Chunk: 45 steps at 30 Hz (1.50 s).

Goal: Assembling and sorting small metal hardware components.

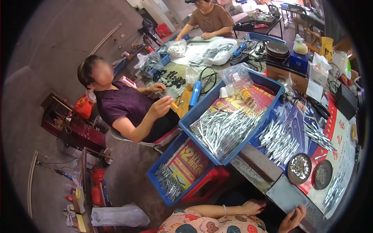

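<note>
My left hand (254, 207) is low in front of my body, below the table edge. Its fingers are curled in, and whatever they may hold is too small to make out. My right hand (294, 219) rests by the near edge of a grey metal plate (286, 194), its fingers bent and a little apart, with no object visible in them. Beyond the plate stand a round brown dish of small shiny pieces (299, 168) and a second dish of small pieces (322, 174). Loose piles of thin silver metal strips (278, 141) lie on the table.
A large blue tray (186, 125) holds many metal strips; a lower blue tray (153, 180) sits beneath its left side, by a red stool (208, 184). One person (128, 105) in purple sits left, holding something orange. Another person (213, 19) works at the far end.
</note>
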Each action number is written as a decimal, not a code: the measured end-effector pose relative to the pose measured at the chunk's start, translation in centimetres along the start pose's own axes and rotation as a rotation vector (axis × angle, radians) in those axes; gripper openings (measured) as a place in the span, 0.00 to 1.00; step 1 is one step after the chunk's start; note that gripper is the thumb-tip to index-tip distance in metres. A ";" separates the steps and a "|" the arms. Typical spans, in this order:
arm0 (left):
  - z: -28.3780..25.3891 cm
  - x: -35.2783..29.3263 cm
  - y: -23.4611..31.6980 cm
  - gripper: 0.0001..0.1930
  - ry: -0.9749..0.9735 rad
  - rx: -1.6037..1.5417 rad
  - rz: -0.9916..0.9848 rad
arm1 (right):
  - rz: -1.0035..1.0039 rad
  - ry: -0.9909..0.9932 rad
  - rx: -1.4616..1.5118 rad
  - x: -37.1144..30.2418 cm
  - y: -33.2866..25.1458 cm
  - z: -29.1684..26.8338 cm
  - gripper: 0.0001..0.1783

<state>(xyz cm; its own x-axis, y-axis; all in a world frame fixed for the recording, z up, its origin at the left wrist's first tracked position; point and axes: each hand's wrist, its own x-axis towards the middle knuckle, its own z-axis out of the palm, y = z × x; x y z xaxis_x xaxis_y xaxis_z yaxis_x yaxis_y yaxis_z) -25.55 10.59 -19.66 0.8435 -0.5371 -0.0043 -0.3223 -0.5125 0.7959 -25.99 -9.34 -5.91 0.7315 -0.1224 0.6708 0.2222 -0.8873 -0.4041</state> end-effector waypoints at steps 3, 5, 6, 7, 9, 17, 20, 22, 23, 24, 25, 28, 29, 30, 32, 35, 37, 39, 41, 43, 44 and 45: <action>-0.3 0.1 0.5 0.09 -0.051 -0.009 -0.024 | 0.041 -0.009 0.005 -2.3 2.0 0.6 0.05; -1.2 -0.4 0.6 0.09 -0.126 0.003 -0.102 | 0.110 -0.092 0.051 -3.4 2.6 0.9 0.05; -2.3 -0.8 0.9 0.10 -0.192 -0.042 -0.131 | 0.082 -0.076 0.041 -3.0 2.3 1.0 0.05; -2.9 -1.5 0.4 0.12 -0.212 -0.132 -0.073 | 0.056 -0.058 0.026 -2.4 1.9 1.1 0.05; -6.8 -3.0 1.3 0.10 -0.158 -0.233 -0.028 | 0.077 -0.074 0.038 -2.9 2.3 1.2 0.05; -27.2 -10.2 1.2 0.19 1.022 -1.160 -0.571 | 0.091 -0.074 0.015 -2.4 2.0 1.5 0.04; -29.4 -9.7 0.6 0.20 1.072 -1.387 -0.294 | 0.076 -0.096 0.029 -2.8 2.4 1.5 0.04; -30.1 -9.3 0.6 0.18 1.016 -1.465 -0.165 | 0.057 -0.112 0.033 -2.8 2.3 1.5 0.04; -30.4 -9.2 0.7 0.16 0.958 -1.533 -0.030 | 0.054 -0.111 0.033 -2.8 2.3 1.5 0.04; -30.3 -9.0 0.9 0.13 0.953 -1.575 0.019 | 0.060 -0.115 0.026 -2.7 2.2 1.5 0.04; -30.1 -8.9 0.9 0.13 0.951 -1.575 0.023 | 0.067 -0.118 0.016 -2.8 2.0 1.6 0.04; -28.8 -7.9 2.2 0.14 0.971 -1.494 -0.019 | 0.059 -0.101 0.001 -2.6 2.0 1.3 0.03; -28.1 -7.5 3.0 0.14 0.933 -1.444 -0.031 | 0.061 -0.092 -0.002 -2.6 2.0 1.2 0.03; -27.3 -7.2 3.8 0.15 0.894 -1.393 -0.042 | 0.096 -0.102 0.016 -2.6 2.0 0.9 0.05; -26.0 -6.3 5.9 0.15 0.760 -1.131 -0.057 | 0.217 -0.091 0.133 -2.1 1.6 0.6 0.06; -25.0 -5.2 10.0 0.12 0.450 -0.848 -0.184 | 0.252 -0.075 0.319 -0.6 -0.5 -0.8 0.06; -24.2 -3.7 12.1 0.13 0.227 -0.683 -0.209 | 0.297 -0.167 0.481 0.9 -2.8 -2.2 0.13; -23.1 -1.3 13.0 0.13 0.065 -0.520 -0.120 | 0.467 -0.283 0.867 2.4 -5.0 -1.9 0.20; -21.9 0.7 13.9 0.12 -0.033 -0.341 -0.023 | 0.580 -0.430 1.161 4.2 -7.0 -1.6 0.28; -20.9 2.7 14.7 0.12 -0.133 -0.165 0.039 | 0.637 -0.522 1.363 5.2 -7.8 -1.1 0.34; -20.5 3.5 15.1 0.12 -0.153 -0.113 0.092 | 0.601 -0.625 1.429 5.9 -7.7 -0.9 0.31; -20.0 4.2 15.5 0.11 -0.170 -0.062 0.141 | 0.577 -0.631 1.378 6.4 -7.9 -1.1 0.24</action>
<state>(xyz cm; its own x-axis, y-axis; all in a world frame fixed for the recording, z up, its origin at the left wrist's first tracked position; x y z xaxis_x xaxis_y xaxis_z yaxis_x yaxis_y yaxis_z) -18.39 13.80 4.76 0.7059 -0.7082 0.0125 -0.4009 -0.3849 0.8314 -23.76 -3.60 2.21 0.9749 0.2203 0.0325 -0.0367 0.3028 -0.9524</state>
